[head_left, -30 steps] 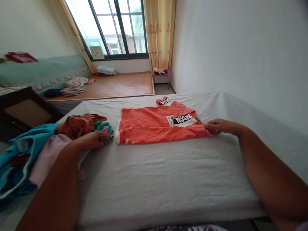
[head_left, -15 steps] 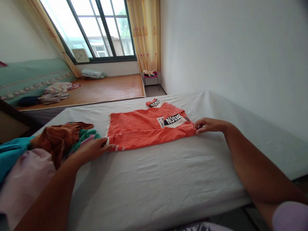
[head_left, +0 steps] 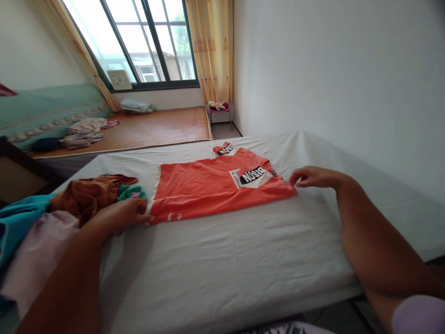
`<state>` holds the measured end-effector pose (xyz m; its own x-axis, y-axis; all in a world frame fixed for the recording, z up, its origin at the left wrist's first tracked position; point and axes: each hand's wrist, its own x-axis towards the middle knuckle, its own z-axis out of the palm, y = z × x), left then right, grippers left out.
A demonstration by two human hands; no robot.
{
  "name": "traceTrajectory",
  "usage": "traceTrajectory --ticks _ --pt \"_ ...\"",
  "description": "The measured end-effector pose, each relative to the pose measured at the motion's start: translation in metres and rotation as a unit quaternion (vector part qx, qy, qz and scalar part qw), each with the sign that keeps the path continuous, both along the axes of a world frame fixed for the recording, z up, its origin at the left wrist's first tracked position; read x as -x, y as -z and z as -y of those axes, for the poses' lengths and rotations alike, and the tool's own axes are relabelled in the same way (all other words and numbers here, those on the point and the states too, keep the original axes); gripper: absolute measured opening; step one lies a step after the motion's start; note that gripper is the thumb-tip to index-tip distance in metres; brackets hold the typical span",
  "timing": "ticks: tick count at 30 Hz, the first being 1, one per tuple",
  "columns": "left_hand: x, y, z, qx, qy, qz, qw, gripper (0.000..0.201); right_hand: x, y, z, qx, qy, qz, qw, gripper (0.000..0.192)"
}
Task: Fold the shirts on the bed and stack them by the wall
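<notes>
Left hand [head_left: 120, 214] now at orange T-shirt [head_left: 208, 190] hem corner, right hand [head_left: 309, 176] at opposite edge

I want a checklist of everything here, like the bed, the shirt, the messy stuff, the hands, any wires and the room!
Surface: bed with a wrinkled white sheet.
Job's things: orange T-shirt, partly folded, lying flat with its printed logo showing.
Clutter: pile of clothes, brown, teal, green and pale pink, at the left of the bed.
Hands: left hand at the shirt's near left corner; right hand at its right edge. Grip unclear for both.
Cables: nothing seen.
Surroundings: window, yellow curtain, clock on the sill, small stool, white wall.
</notes>
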<state>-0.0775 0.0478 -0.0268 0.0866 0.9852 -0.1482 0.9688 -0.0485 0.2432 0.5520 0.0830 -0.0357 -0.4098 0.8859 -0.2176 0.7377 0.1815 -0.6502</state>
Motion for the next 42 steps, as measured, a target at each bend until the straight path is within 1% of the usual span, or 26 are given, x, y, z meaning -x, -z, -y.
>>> traceTrajectory --ticks 1,2,3,5,7,9,11,12,14,15,17,19,21,23,24,26,28,29,31,32,33,34,36,38,40,42 --pt "-0.004 -0.003 0.0 0.003 -0.007 -0.034 0.999 0.044 0.009 0.001 -0.002 -0.05 0.032 -0.001 0.998 0.028" --pt "-0.01 -0.006 -0.001 -0.01 -0.009 -0.061 0.998 0.044 0.02 0.004 -0.005 -0.1 0.068 0.001 0.993 0.028" --pt "-0.018 -0.007 -0.002 -0.04 -0.003 -0.072 0.997 0.043 0.033 0.009 -0.008 -0.148 0.099 0.007 0.984 0.029" --pt "-0.037 -0.003 -0.008 -0.115 0.04 -0.043 0.992 0.04 0.061 0.023 -0.017 -0.234 0.132 0.037 0.962 0.032" --pt "-0.055 0.008 -0.014 -0.142 0.103 -0.001 0.984 0.041 0.086 0.038 -0.025 -0.3 0.139 0.09 0.939 0.037" --pt "-0.066 0.02 -0.019 -0.131 0.16 0.013 0.978 0.042 0.101 0.05 -0.032 -0.316 0.157 0.145 0.924 0.043" --pt "-0.069 0.027 -0.021 -0.11 0.191 0.005 0.975 0.042 0.105 0.056 -0.037 -0.295 0.178 0.172 0.923 0.045" --pt "-0.069 0.029 -0.02 -0.104 0.197 -0.001 0.975 0.041 0.104 0.056 -0.039 -0.283 0.181 0.169 0.927 0.041" --pt "-0.065 0.026 -0.017 -0.112 0.186 -0.013 0.976 0.038 0.101 0.053 -0.04 -0.279 0.181 0.131 0.934 0.03" --pt "-0.062 0.023 -0.015 -0.123 0.173 -0.017 0.977 0.037 0.099 0.05 -0.041 -0.289 0.184 0.103 0.934 0.025" --pt "-0.058 0.017 -0.012 -0.147 0.148 -0.018 0.978 0.034 0.097 0.043 -0.043 -0.329 0.204 0.045 0.921 0.023" --pt "-0.056 0.013 -0.011 -0.159 0.132 -0.017 0.978 0.033 0.098 0.036 -0.047 -0.372 0.228 0.001 0.9 0.024" --pt "-0.056 0.012 -0.011 -0.152 0.113 -0.031 0.981 0.033 0.1 0.032 -0.054 -0.385 0.239 -0.011 0.891 0.025" --pt "-0.06 0.015 -0.011 -0.141 0.095 -0.058 0.984 0.034 0.103 0.032 -0.06 -0.371 0.235 0.016 0.898 0.027" --pt "-0.064 0.017 -0.01 -0.149 0.088 -0.072 0.982 0.036 0.106 0.032 -0.062 -0.367 0.227 0.041 0.901 0.03" --pt "-0.074 0.021 -0.007 -0.203 0.091 -0.089 0.971 0.039 0.115 0.035 -0.061 -0.379 0.187 0.092 0.901 0.04" --pt "-0.087 0.024 -0.002 -0.262 0.127 -0.084 0.953 0.039 0.127 0.038 -0.053 -0.399 0.096 0.12 0.904 0.045" --pt "-0.093 0.027 0.001 -0.272 0.153 -0.077 0.947 0.04 0.132 0.04 -0.047 -0.4 0.035 0.125 0.907 0.046" --pt "-0.101 0.034 0.005 -0.246 0.208 -0.058 0.945 0.041 0.138 0.046 -0.032 -0.375 -0.074 0.129 0.915 0.047" --pt "-0.103 0.039 0.006 -0.219 0.226 -0.049 0.948 0.043 0.138 0.051 -0.025 -0.357 -0.105 0.135 0.918 0.048" --pt "-0.103 0.044 0.006 -0.19 0.233 -0.04 0.953 0.045 0.135 0.055 -0.019 -0.341 -0.115 0.145 0.922 0.05" --pt "-0.101 0.05 0.006 -0.164 0.231 -0.032 0.958 0.049 0.129 0.06 -0.015 -0.328 -0.11 0.156 0.925 0.051" --pt "-0.093 0.059 0.003 -0.124 0.216 -0.025 0.968 0.057 0.115 0.068 -0.01 -0.313 -0.081 0.176 0.93 0.053" --pt "-0.084 0.066 -0.001 -0.106 0.197 -0.03 0.974 0.06 0.101 0.074 -0.012 -0.31 -0.052 0.185 0.931 0.053" --pt "-0.078 0.068 -0.004 -0.1 0.186 -0.039 0.977 0.061 0.092 0.073 -0.019 -0.305 -0.033 0.182 0.934 0.052" --pt "-0.076 0.068 -0.005 -0.098 0.182 -0.045 0.977 0.062 0.09 0.066 -0.032 -0.292 -0.006 0.17 0.941 0.048"
